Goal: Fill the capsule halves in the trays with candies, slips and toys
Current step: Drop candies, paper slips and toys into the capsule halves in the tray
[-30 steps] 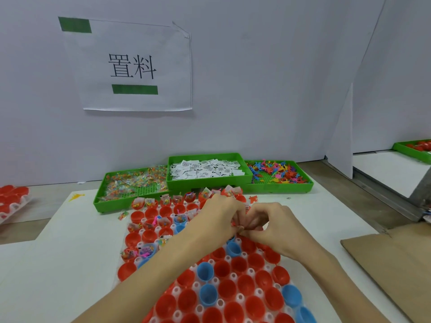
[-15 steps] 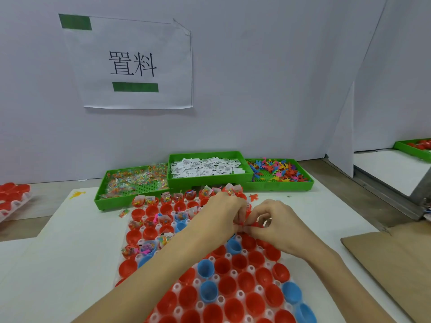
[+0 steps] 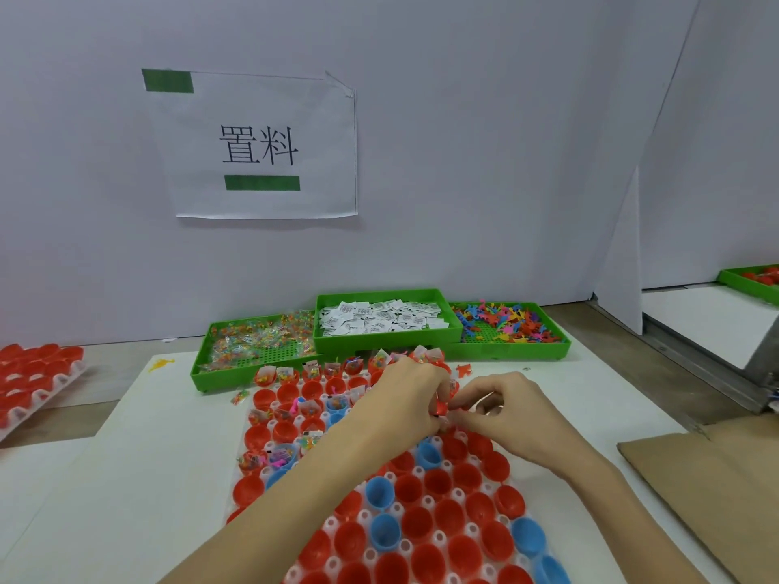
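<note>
Three green bins sit side by side at the back of the bench [image 3: 126,478]: the left bin [image 3: 253,351] holds wrapped candies, the middle bin [image 3: 381,316] is piled with white paper slips, the right bin [image 3: 510,328] has bright plastic toys. In front lies the clear tray [image 3: 415,472] packed with red and blue capsule halves; the far rows already carry candies, slips and toys, the near rows sit bare. Both hands meet above the tray's middle: the left hand [image 3: 404,400] and right hand [image 3: 508,415] pinch a small red toy [image 3: 441,407] between their fingertips. Their forearms cover part of the tray. A second tray of red halves [image 3: 29,377] lies far left, a brown cardboard sheet [image 3: 712,478] right, a paper sign [image 3: 257,145] on the wall.
</note>
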`<state>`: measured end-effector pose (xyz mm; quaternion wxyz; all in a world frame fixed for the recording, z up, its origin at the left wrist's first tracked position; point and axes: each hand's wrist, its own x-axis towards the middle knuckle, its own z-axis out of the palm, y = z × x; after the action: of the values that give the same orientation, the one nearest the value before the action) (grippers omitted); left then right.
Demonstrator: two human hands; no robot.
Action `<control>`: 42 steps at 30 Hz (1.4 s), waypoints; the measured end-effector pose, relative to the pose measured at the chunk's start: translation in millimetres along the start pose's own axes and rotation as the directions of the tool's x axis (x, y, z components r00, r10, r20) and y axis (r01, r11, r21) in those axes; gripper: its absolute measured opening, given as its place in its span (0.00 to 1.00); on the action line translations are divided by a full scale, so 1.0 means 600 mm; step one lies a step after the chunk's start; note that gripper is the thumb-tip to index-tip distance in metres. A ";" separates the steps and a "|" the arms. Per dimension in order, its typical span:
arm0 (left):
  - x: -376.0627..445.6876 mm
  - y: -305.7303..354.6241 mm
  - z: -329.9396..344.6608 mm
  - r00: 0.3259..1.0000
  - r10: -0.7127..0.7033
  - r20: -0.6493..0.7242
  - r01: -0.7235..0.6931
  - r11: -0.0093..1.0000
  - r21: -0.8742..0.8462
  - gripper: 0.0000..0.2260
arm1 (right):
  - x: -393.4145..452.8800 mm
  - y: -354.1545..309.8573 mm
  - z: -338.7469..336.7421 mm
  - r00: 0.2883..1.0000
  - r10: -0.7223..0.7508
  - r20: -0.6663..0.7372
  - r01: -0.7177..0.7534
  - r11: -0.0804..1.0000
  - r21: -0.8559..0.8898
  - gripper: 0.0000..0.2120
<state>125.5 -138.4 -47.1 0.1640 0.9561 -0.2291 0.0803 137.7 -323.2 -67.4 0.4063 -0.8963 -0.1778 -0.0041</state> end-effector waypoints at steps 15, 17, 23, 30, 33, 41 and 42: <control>-0.063 -0.332 -0.091 0.730 -0.619 -0.288 0.636 0.771 -0.044 0.08 | -0.002 -0.015 0.013 0.987 -0.103 -0.127 0.116 0.988 0.103 0.10; -0.075 -0.366 -0.096 0.733 -0.642 -0.227 0.660 0.751 0.008 0.07 | 0.000 -0.013 0.021 0.985 -0.111 -0.132 0.124 0.987 0.098 0.10; -0.073 -0.396 -0.097 0.782 -0.599 -0.172 0.616 0.784 0.071 0.12 | 0.004 -0.010 0.036 0.977 -0.136 -0.163 0.147 0.987 0.062 0.10; -0.077 -0.394 -0.088 0.795 -0.556 -0.242 0.589 0.803 0.087 0.06 | 0.003 -0.014 0.034 0.962 -0.164 -0.217 0.175 0.984 0.034 0.10; -0.085 -0.376 -0.092 0.753 -0.521 -0.400 0.565 0.825 -0.012 0.04 | 0.001 -0.016 0.032 0.959 -0.166 -0.229 0.178 0.984 0.033 0.10; -0.143 -0.245 -0.093 0.615 -0.660 -0.433 0.359 0.722 -0.591 0.09 | 0.000 -0.019 0.024 0.974 -0.108 -0.198 0.151 0.964 0.218 0.11; -0.153 -0.229 -0.090 0.632 -0.669 -0.391 0.318 0.684 -0.656 0.12 | -0.001 -0.020 0.023 0.975 -0.105 -0.194 0.150 0.961 0.232 0.11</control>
<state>103.9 34.2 -55.8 0.5002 0.8176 0.1070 0.2641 131.5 -305.7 -67.9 0.5273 -0.8217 -0.1972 -0.0890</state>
